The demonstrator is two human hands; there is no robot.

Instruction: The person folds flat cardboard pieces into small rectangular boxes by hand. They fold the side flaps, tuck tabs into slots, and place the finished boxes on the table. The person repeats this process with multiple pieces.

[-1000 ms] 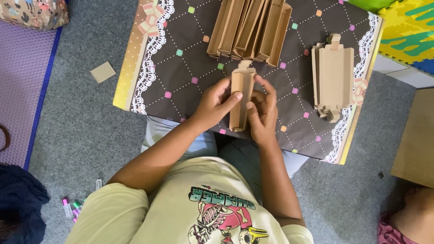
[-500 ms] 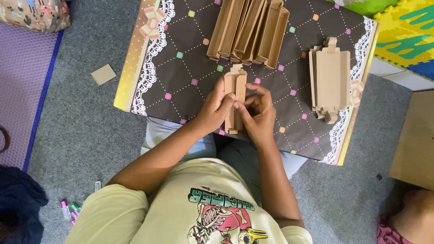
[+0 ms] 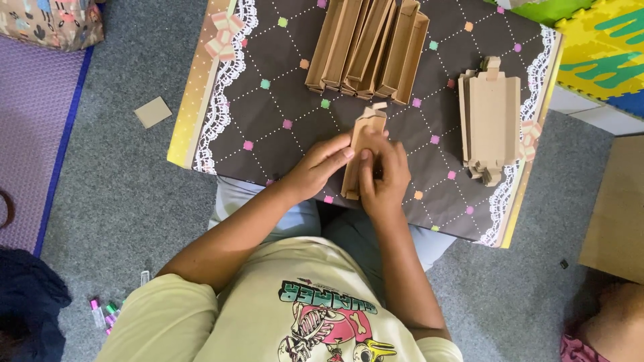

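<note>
Far to my left lies a purple mat [image 3: 33, 134] on the grey carpet [image 3: 121, 201], with a small loose cardboard square [image 3: 153, 112] nearer the dark patterned surface [image 3: 268, 134] in front of me. By my left elbow a few small coloured markers [image 3: 102, 312] sit on the floor.

My left hand [image 3: 320, 167] comes in from the left, fingers curled and fingertips pressed against the left edge of the narrow cardboard piece [image 3: 365, 134]; it is closed on that piece, not spread. The piece sits at the middle of the surface, just ahead of my lap, its long axis running away from me and tilted slightly to the right, the notched end pointing toward the row of folded cardboard pieces [image 3: 369, 47] at the far edge. My right hand [image 3: 382, 175] meets it from the right and below, thumb and fingers wrapped about its lower half, so that both hands clamp the same piece from opposite sides. The two are about equally near; the right covers more of the near end, the left sits at mid-length. The far end stands free of both hands.

Further right a stack of flat cardboard blanks [image 3: 493, 121] lies apart on the surface, its long axis also pointing away from me. Beyond the surface's right edge are a yellow and green foam mat [image 3: 604, 47] and a plain cardboard sheet [image 3: 614, 208].
</note>
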